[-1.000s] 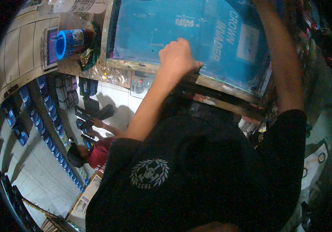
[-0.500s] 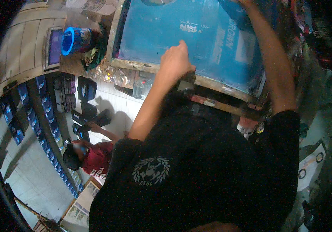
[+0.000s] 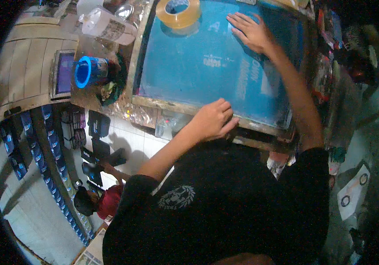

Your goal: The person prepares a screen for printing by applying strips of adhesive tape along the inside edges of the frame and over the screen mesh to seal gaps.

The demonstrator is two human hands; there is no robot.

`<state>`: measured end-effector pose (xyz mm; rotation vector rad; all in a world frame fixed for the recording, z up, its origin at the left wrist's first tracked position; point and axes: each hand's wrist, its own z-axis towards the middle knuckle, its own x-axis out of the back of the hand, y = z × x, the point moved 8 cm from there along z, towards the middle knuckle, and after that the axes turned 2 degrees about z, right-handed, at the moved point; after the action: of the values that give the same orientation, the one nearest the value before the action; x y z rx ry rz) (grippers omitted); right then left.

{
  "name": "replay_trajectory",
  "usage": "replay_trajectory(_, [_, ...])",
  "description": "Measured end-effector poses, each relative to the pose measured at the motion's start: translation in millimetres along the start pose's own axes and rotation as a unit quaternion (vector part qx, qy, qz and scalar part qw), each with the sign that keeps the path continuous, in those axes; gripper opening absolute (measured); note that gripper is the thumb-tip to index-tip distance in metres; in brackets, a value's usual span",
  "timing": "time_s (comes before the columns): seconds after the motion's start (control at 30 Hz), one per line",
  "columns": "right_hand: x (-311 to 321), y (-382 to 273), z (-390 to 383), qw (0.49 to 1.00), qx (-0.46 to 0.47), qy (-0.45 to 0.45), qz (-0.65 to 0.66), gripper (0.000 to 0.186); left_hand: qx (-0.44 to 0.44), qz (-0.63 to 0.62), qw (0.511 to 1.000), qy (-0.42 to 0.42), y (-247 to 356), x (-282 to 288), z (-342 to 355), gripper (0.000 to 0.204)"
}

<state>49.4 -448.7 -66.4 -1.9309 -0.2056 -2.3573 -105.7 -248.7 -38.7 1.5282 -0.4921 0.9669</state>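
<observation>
A blue printing screen (image 3: pixel 185 75) in a wooden frame (image 3: pixel 163 104) lies on the worktable before me. My right hand (image 3: pixel 253 31) lies open on its upper right part, fingers spread. My left hand (image 3: pixel 213 118) rests at the frame's near rail, fingers loosely bent and thumb apart, holding nothing that I can see. A wide roll of tape (image 3: pixel 178 18) sits on the screen's upper left. Pale lettering shows through the screen's right half. My forearms and dark T-shirt fill the lower middle.
At left stand a blue-rimmed tub (image 3: pixel 93 70), a translucent bottle (image 3: pixel 110 27) and a purple-screened frame (image 3: pixel 64 75). Below, a co-worker in maroon (image 3: pixel 107 201) reaches among dark printed pieces laid in rows on the white floor. A white sheet (image 3: pixel 353 190) lies at right.
My view has shifted, showing the tape and bottle. My right hand has come down from the top edge onto the screen. My left hand has drawn back to the near rail.
</observation>
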Motion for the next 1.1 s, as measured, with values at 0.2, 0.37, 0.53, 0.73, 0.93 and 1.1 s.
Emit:
replay_trajectory(0.2, [34,14,52,0.98,-0.065,0.112,0.148,0.042,0.092,-0.089,0.986,-0.11,-27,30,28,0.039])
replay_trajectory(0.37, [47,12,96,0.976,-0.027,0.201,0.075,0.033,0.06,0.243,0.925,0.286,-113,155,92,0.055])
replay_trajectory(0.53, [23,23,114,0.965,0.021,0.131,0.225,0.014,0.087,0.311,0.94,0.106,-211,167,122,0.059])
replay_trajectory(0.73, [51,15,89,0.77,-0.057,-0.096,0.628,0.027,0.079,0.089,0.986,0.119,-147,198,72,0.057])
replay_trajectory(0.93, [76,5,56,0.75,-0.03,-0.169,0.638,0.035,0.414,-0.224,0.882,-0.03,-97,191,-37,0.055])
replay_trajectory(1.1, [58,89,14,0.791,-0.105,-0.124,0.59,0.035,0.422,-0.109,0.895,-0.093,-80,204,-74,0.051])
